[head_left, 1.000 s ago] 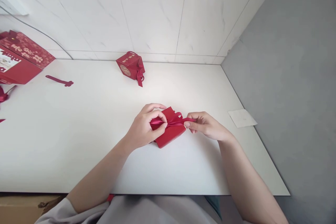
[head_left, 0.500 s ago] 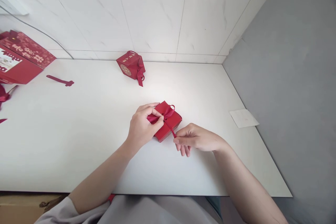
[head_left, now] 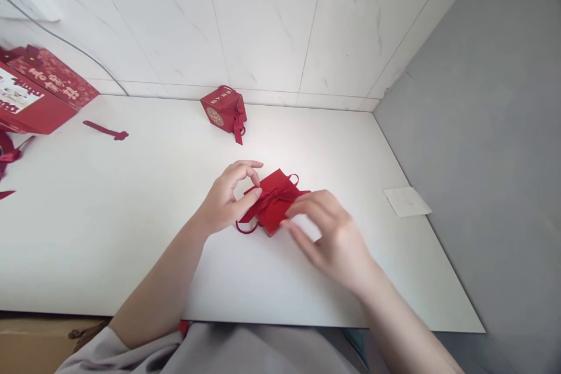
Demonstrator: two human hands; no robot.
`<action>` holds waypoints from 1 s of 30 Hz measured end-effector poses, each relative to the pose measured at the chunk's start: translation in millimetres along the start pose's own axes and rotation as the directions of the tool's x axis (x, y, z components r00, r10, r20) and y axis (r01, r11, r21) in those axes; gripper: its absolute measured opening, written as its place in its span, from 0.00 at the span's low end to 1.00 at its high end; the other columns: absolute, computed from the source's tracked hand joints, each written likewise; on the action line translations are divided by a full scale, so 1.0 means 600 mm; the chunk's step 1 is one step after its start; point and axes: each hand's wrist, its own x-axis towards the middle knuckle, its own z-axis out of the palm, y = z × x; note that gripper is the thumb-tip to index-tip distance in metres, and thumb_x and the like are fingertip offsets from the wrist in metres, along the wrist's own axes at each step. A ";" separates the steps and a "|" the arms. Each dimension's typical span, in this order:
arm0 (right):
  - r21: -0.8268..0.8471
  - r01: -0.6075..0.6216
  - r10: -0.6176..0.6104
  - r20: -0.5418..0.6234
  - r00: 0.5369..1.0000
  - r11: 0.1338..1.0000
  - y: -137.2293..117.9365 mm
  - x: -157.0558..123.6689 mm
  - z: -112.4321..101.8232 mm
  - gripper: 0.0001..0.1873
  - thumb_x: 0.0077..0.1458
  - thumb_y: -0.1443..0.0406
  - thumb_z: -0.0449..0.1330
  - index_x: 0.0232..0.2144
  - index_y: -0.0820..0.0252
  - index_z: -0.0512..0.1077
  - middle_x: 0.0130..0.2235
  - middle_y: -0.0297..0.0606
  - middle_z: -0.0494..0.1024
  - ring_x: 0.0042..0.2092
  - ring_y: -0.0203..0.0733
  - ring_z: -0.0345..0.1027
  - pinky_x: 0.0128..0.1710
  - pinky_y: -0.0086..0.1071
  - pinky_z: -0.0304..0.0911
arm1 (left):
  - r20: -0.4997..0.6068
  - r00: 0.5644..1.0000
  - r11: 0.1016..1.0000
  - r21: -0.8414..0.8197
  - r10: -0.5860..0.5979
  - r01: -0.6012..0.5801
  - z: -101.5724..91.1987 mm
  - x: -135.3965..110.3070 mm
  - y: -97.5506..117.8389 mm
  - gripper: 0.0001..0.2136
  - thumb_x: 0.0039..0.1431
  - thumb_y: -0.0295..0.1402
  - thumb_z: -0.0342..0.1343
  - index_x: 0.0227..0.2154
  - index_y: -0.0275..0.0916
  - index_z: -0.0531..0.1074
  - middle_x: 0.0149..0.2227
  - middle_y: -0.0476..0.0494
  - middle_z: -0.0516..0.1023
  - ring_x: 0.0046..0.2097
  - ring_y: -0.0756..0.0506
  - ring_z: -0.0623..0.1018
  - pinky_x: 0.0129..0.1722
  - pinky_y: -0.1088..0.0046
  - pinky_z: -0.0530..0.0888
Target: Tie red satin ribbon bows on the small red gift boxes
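Note:
A small red gift box (head_left: pixel 270 225) lies on the white table, its top crossed by a dark red ribbon (head_left: pixel 277 194) tied at the middle. One ribbon tail points toward the lower left, and a thin loop stands up at the far side. At the box's left edge is my left hand (head_left: pixel 228 196), with thumb and curved fingers apart; whether it touches the box I cannot tell. My right hand (head_left: pixel 335 234), somewhat blurred, is at the right edge with fingers spread and nothing visible between them. A red cord (head_left: pixel 248 231) curves out below the box.
Near the tiled wall stands another red gift box (head_left: pixel 224 110) with a bow. Further left are a flat red strip (head_left: pixel 105 130), a large red printed carton (head_left: pixel 48 90) and red ribbon pieces (head_left: pixel 9 155). A white paper (head_left: pixel 407 202) lies by the right edge.
My left hand has let go of the knot and drawn back left. The right hand has released the ribbon end and risen, its fingers opening. The view has shifted slightly.

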 end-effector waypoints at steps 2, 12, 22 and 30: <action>-0.169 0.172 -0.175 -0.003 0.985 0.971 -0.018 -0.007 0.039 0.03 0.61 0.64 0.58 0.37 0.54 0.72 0.51 0.43 0.76 0.53 0.50 0.67 0.52 0.47 0.62 | 0.009 0.999 0.998 -0.046 -0.034 0.035 0.001 0.003 -0.004 0.03 0.60 0.34 0.52 0.32 0.42 0.67 0.56 0.43 0.71 0.61 0.39 0.68 0.59 0.54 0.67; -0.355 0.154 -0.231 -0.186 0.955 0.922 -0.023 0.001 0.109 0.14 0.61 0.73 0.55 0.46 0.54 0.70 0.47 0.38 0.80 0.47 0.45 0.71 0.44 0.40 0.60 | 0.090 0.995 0.998 -0.034 -0.048 0.051 0.004 0.011 -0.025 0.12 0.59 0.41 0.56 0.24 0.41 0.67 0.58 0.43 0.71 0.61 0.37 0.67 0.61 0.56 0.64; -0.302 0.091 -0.147 -0.168 0.975 0.949 -0.022 -0.003 0.130 0.15 0.62 0.72 0.55 0.49 0.52 0.68 0.44 0.37 0.80 0.46 0.44 0.71 0.59 0.48 0.53 | 0.139 0.988 0.993 -0.090 -0.064 0.077 -0.002 0.014 -0.030 0.16 0.62 0.43 0.52 0.23 0.41 0.69 0.58 0.45 0.71 0.59 0.39 0.70 0.61 0.58 0.65; 0.164 0.180 -0.153 -0.165 0.974 0.970 0.022 -0.009 0.064 0.11 0.57 0.73 0.58 0.40 0.55 0.69 0.41 0.39 0.79 0.43 0.44 0.71 0.42 0.40 0.66 | 0.178 0.982 0.996 -0.046 -0.069 0.078 0.004 0.012 -0.018 0.14 0.58 0.38 0.58 0.22 0.40 0.61 0.56 0.44 0.71 0.56 0.40 0.73 0.54 0.59 0.71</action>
